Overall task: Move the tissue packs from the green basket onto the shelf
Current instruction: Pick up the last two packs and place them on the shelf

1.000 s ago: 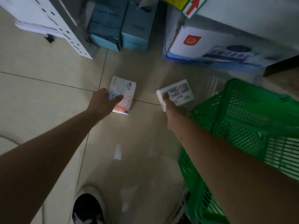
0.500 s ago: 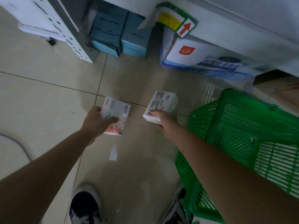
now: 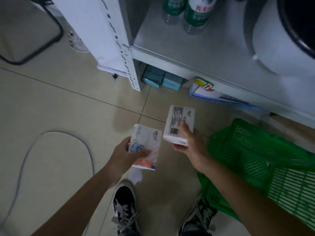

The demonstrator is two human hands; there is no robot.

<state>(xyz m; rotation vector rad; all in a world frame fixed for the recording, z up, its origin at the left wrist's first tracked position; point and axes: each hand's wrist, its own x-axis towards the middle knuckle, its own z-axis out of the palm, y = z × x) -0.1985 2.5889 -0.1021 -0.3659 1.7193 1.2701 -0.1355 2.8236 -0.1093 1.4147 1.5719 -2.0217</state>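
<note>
My left hand [image 3: 125, 155] grips a white tissue pack with blue and orange print [image 3: 148, 142], held over the tiled floor. My right hand [image 3: 191, 144] holds a second white tissue pack [image 3: 179, 122], its label side with a barcode facing up. The two packs are side by side and apart. The green basket [image 3: 252, 150] stands on the floor to the right of my right arm; its inside is hidden from here. The white shelf [image 3: 196, 48] stretches across the top right, its board above and beyond both packs.
Two green-labelled bottles [image 3: 196, 14] stand at the shelf's back and a large white appliance [image 3: 281, 40] fills its right side. Blue boxes [image 3: 162, 79] and a white carton [image 3: 221, 97] lie under the shelf. A grey cable [image 3: 56, 133] loops on the floor at left. My shoes [image 3: 126, 210] are below.
The view has tilted up, bringing the shelf board and bottles into sight. Both hands, each still holding its pack, have come closer together and nearer to me; the right pack now stands more upright.
</note>
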